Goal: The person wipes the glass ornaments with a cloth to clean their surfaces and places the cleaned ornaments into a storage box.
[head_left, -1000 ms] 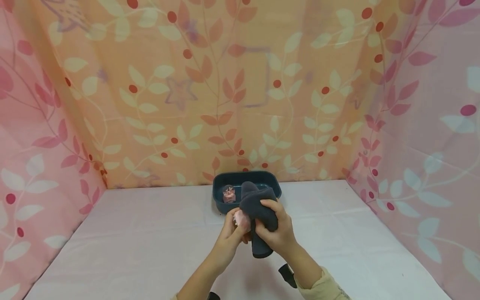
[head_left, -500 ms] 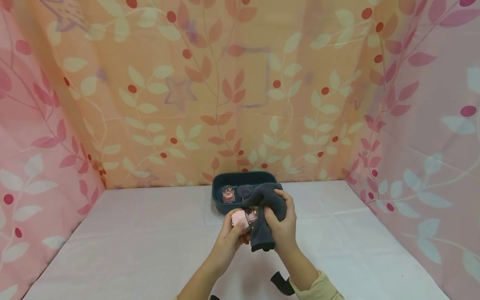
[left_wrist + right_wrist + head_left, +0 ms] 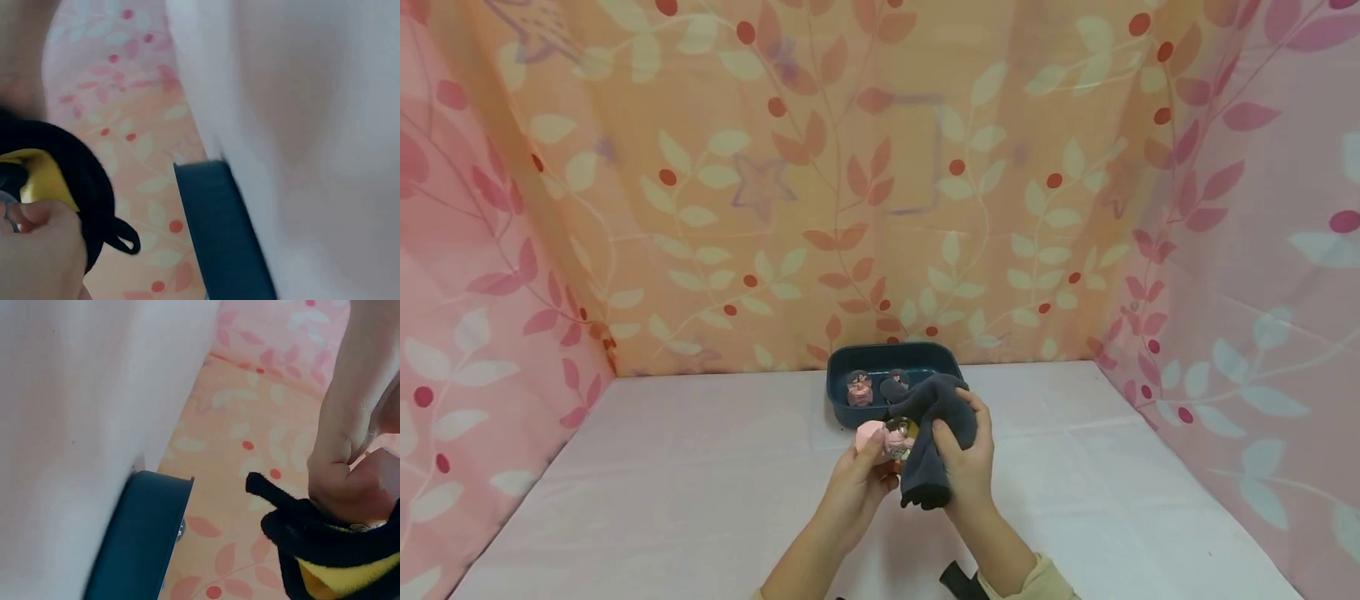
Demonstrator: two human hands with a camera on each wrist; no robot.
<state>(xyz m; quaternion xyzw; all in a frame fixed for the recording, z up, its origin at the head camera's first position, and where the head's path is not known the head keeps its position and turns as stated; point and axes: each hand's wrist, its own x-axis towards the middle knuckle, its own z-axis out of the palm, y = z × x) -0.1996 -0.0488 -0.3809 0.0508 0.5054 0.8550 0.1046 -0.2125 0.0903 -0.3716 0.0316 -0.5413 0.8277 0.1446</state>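
In the head view my left hand (image 3: 853, 487) holds a small ornament (image 3: 898, 440), a clear dome with a pink figure inside and a faceted pink base. My right hand (image 3: 968, 450) grips a dark grey cloth (image 3: 931, 404), bunched and draped down beside the dome. Both wrist views show the cloth's yellow side (image 3: 44, 178) and black border (image 3: 312, 534), with a loop (image 3: 128, 242) at its edge. The cloth meets the dome, and part of the dome is hidden behind it. Fingers of the left hand (image 3: 340, 481) wrap the pink base in the right wrist view.
Behind the hands stands a dark teal tray (image 3: 842, 410), close to the patterned back curtain (image 3: 737, 250). A pink domed ornament (image 3: 860, 390) and another clear-domed one (image 3: 897, 379) sit in it. A black strap (image 3: 958, 579) hangs by the right wrist over the white-covered table (image 3: 700, 467).
The cloth has drawn back to the right, uncovering the dome and the second ornament in the tray. The held ornament's base has turned leftward, and the cloth hangs lower in a bunch.
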